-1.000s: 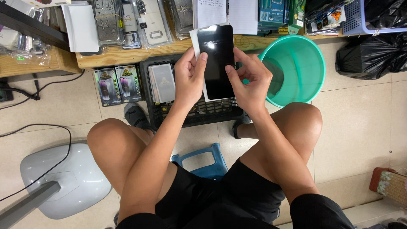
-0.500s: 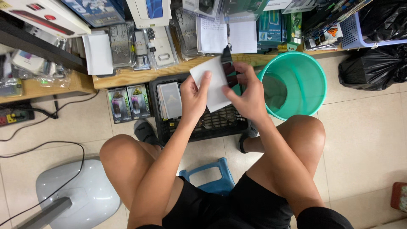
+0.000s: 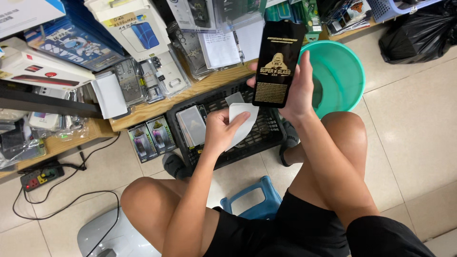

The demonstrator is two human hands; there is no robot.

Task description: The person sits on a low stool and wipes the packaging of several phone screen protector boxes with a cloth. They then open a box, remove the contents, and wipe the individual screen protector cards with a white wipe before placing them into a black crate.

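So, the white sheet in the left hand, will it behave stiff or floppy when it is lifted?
Probably floppy: the white sheet curves where the left hand pinches it by one side. It looks thin and light, so it may flutter. The black packet in the right hand stays flat, likely stiffer.

I see a green bucket (image 3: 340,76) beside a black crate (image 3: 266,133), a blue stool (image 3: 247,202), and a power strip (image 3: 40,177) on the floor
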